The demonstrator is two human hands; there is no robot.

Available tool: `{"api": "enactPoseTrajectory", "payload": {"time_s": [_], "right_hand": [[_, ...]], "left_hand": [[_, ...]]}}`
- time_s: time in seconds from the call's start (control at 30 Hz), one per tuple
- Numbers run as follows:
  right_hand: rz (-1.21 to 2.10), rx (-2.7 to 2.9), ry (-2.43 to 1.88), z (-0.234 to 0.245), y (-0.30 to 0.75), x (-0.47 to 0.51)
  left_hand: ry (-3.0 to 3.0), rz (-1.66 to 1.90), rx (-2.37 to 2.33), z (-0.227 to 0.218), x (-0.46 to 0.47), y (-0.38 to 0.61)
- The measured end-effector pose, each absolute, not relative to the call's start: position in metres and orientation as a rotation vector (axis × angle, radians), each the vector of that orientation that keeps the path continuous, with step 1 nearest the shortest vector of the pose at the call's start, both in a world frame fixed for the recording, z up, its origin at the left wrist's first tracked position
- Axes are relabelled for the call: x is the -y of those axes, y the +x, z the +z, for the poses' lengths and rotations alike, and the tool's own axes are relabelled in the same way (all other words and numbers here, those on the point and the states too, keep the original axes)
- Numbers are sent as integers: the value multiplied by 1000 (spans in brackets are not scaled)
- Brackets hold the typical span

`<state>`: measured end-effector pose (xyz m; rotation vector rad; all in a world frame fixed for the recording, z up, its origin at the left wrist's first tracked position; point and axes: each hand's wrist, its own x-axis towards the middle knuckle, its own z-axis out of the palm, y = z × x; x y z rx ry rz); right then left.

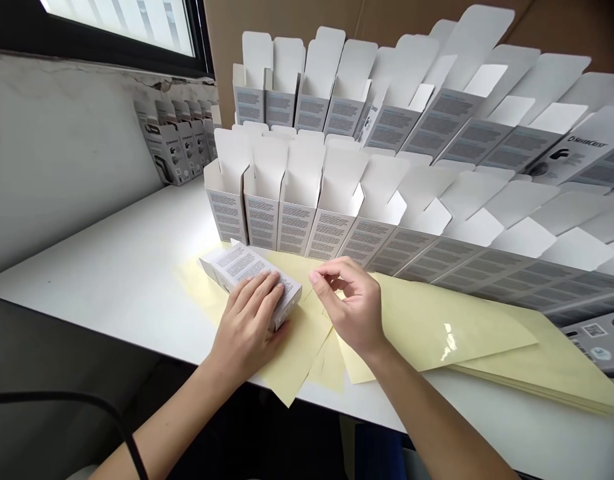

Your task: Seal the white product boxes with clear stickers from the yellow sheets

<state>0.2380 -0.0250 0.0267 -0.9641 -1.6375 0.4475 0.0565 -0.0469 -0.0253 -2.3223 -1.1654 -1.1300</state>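
A small printed carton [254, 270] lies on its side at the middle of the table, on top of yellow sheets. My left hand [251, 313] grips it, fingers over the upper face and thumb low at the near end. A flap stands up at the carton's far left end. Just right of it, my right hand [349, 300] hovers over the yellow backing paper [307, 347], thumb and forefinger pinched together. Whatever is between those fingertips is too small to make out. A larger stack of glossy yellow sheets [487, 333] lies to the right.
Rows of upright cartons [297, 220] with raised lids line the back and right of the white table [137, 267]. More cartons [179, 143] stand by the wall at far left. A black cable [61, 398] curves in at lower left.
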Motion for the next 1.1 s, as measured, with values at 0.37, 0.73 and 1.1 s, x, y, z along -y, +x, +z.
{"api": "enactPoseTrajectory", "payload": {"time_s": [0.37,0.73,1.1], "right_hand": [[-517,1962,-739,13,247,29],[-1007,2134,-562,11,249,33],[-1022,2115,-483,9,242,31]], "left_hand": [[-2330,-1120,1126,-27,44,57],[-2353,-1208,1173,-28,42,57],[-2307,-1293,1191,-30,41,56]]}}
